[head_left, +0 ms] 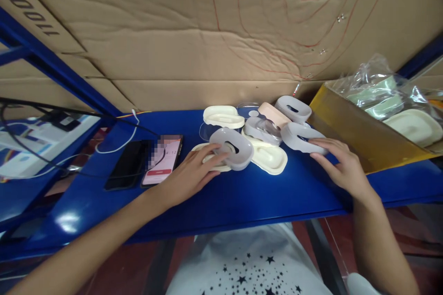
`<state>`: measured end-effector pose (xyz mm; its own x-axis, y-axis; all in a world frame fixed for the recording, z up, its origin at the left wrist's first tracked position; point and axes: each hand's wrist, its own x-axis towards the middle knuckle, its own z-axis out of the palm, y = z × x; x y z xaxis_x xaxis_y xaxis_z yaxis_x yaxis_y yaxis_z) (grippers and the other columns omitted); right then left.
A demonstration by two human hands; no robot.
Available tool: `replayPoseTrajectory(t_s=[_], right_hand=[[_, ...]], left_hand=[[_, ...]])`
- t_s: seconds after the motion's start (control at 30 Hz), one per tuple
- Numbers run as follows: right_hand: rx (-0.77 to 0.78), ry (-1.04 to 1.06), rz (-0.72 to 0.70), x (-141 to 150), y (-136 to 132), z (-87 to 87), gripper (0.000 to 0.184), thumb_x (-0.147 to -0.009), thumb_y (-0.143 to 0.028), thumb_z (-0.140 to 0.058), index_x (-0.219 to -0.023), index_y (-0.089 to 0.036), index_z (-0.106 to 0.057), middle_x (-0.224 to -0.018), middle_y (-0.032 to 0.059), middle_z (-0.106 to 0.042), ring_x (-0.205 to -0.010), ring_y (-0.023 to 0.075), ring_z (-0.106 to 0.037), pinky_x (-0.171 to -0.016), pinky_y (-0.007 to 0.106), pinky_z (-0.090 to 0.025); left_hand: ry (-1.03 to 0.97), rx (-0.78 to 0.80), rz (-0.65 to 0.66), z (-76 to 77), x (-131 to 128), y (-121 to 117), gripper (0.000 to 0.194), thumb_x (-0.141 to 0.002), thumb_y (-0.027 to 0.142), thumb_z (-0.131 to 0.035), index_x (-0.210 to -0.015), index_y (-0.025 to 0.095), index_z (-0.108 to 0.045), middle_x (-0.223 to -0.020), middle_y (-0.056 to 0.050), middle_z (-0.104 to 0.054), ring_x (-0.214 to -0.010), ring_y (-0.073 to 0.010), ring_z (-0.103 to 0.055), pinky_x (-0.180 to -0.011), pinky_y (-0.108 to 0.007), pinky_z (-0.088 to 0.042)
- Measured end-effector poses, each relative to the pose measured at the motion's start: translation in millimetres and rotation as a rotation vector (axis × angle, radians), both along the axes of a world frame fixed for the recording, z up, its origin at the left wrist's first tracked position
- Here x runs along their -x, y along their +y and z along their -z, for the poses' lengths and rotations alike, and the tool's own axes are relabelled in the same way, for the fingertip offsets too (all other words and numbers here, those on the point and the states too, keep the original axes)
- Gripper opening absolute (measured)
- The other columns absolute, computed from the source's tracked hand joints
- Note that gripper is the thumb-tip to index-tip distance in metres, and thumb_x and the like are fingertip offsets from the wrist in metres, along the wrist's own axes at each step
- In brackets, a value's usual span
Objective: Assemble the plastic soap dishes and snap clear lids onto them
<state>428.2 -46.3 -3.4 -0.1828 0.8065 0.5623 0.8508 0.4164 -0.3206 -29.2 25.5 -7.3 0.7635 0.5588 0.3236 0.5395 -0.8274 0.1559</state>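
Observation:
On a blue shelf (242,193) lies a cluster of rounded plastic shells, some grey-lilac, some cream, one pink. My left hand (194,173) rests flat with fingers stretched onto a cream shell (207,159) and against a grey shell with an oval hole (237,147). My right hand (337,163) lies with fingers spread on another grey shell (299,138) at the right of the cluster. A larger cream tray piece (270,156) lies between the two hands.
Two phones lie left of the cluster: a dark one (128,163) and one with a lit screen (162,161), with a white cable (121,145) behind. A cardboard box (363,133) holding bagged shells stands at the right. A cardboard wall closes the back.

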Motion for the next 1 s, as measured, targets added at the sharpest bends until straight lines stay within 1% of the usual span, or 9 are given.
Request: replayPoseTrajectory(t_s=[0.13, 0.27, 0.43, 0.53, 0.6, 0.7, 0.8, 0.87, 1.0], right_hand=[[-0.005, -0.124, -0.096, 15, 22, -16.4, 0.028, -0.108, -0.038, -0.068, -0.134, -0.029, -0.07, -0.132, 0.0091, -0.08, -0.125, 0.0327, -0.074, -0.105, 0.051, -0.051], [-0.066, -0.258, -0.16, 34, 53, -26.7, 0.027, -0.108, -0.039, -0.066, -0.133, -0.027, -0.07, -0.133, 0.0094, -0.08, -0.126, 0.0334, -0.073, -0.105, 0.052, -0.046], [-0.121, -0.331, -0.113, 57, 92, -34.2, 0.03, -0.11, -0.035, -0.059, -0.137, -0.026, -0.07, -0.137, 0.0114, -0.078, -0.127, 0.0349, -0.07, -0.105, 0.054, -0.043], [-0.151, -0.29, -0.021, 62, 107, -33.4, 0.034, -0.109, -0.034, -0.056, -0.141, -0.029, -0.069, -0.141, 0.0125, -0.075, -0.129, 0.0369, -0.067, -0.106, 0.056, -0.042], [-0.167, -0.245, 0.026, 62, 110, -29.5, 0.036, -0.109, -0.035, -0.056, -0.141, -0.029, -0.068, -0.144, 0.0141, -0.072, -0.13, 0.0383, -0.066, -0.106, 0.057, -0.043], [-0.189, -0.216, 0.047, 58, 108, -21.3, 0.036, -0.109, -0.037, -0.055, -0.142, -0.027, -0.066, -0.147, 0.0165, -0.069, -0.131, 0.039, -0.065, -0.105, 0.057, -0.045], [-0.195, -0.223, 0.047, 54, 105, -13.7, 0.036, -0.111, -0.034, -0.05, -0.142, -0.027, -0.065, -0.147, 0.0172, -0.068, -0.13, 0.0387, -0.065, -0.104, 0.057, -0.047], [-0.188, -0.218, 0.045, 50, 108, -9.8, 0.036, -0.111, -0.031, -0.046, -0.143, -0.028, -0.064, -0.147, 0.0171, -0.066, -0.131, 0.0391, -0.064, -0.105, 0.059, -0.047], [-0.185, -0.141, 0.039, 41, 118, -5.2, 0.039, -0.11, -0.03, -0.045, -0.145, -0.027, -0.064, -0.151, 0.019, -0.061, -0.138, 0.04, -0.06, -0.11, 0.062, -0.049]], left_hand=[[-0.039, -0.101, 0.045, -13.0, -17, 5, 0.045, -0.111, 0.019, -0.056, -0.155, 0.028, -0.053, -0.153, -0.016, -0.053, -0.143, -0.0352, -0.058, -0.119, -0.059, -0.054], [-0.07, -0.233, 0.011, -25.9, -35, 15, 0.04, -0.11, 0.015, -0.056, -0.148, 0.026, -0.058, -0.153, -0.017, -0.055, -0.14, -0.036, -0.059, -0.116, -0.059, -0.053], [-0.053, -0.3, -0.092, -41.9, -57, 49, 0.04, -0.109, 0.014, -0.055, -0.147, 0.025, -0.061, -0.158, -0.02, -0.053, -0.14, -0.0388, -0.06, -0.112, -0.059, -0.053], [-0.04, -0.291, -0.138, -47.0, -67, 73, 0.05, -0.104, 0.009, -0.055, -0.151, 0.024, -0.058, -0.165, -0.022, -0.046, -0.144, -0.0416, -0.057, -0.115, -0.062, -0.049], [-0.064, -0.233, -0.156, -45.2, -73, 86, 0.055, -0.101, 0.008, -0.056, -0.154, 0.023, -0.054, -0.169, -0.023, -0.04, -0.142, -0.0403, -0.059, -0.114, -0.061, -0.05], [-0.112, -0.129, -0.155, -37.1, -78, 98, 0.053, -0.105, 0.019, -0.058, -0.157, 0.021, -0.05, -0.171, -0.024, -0.035, -0.134, -0.0376, -0.064, -0.112, -0.059, -0.052], [-0.113, -0.112, -0.157, -30.7, -77, 99, 0.051, -0.11, 0.034, -0.057, -0.16, 0.022, -0.047, -0.173, -0.025, -0.033, -0.144, -0.0418, -0.057, -0.115, -0.062, -0.049], [-0.092, -0.141, -0.168, -29.1, -71, 92, 0.053, -0.111, 0.039, -0.057, -0.16, 0.023, -0.047, -0.173, -0.026, -0.033, -0.152, -0.0438, -0.048, -0.118, -0.065, -0.043], [-0.076, -0.218, -0.201, -23.9, -50, 62, 0.052, -0.11, 0.032, -0.058, -0.159, 0.021, -0.049, -0.171, -0.026, -0.037, -0.156, -0.0426, -0.044, -0.121, -0.063, -0.039]])
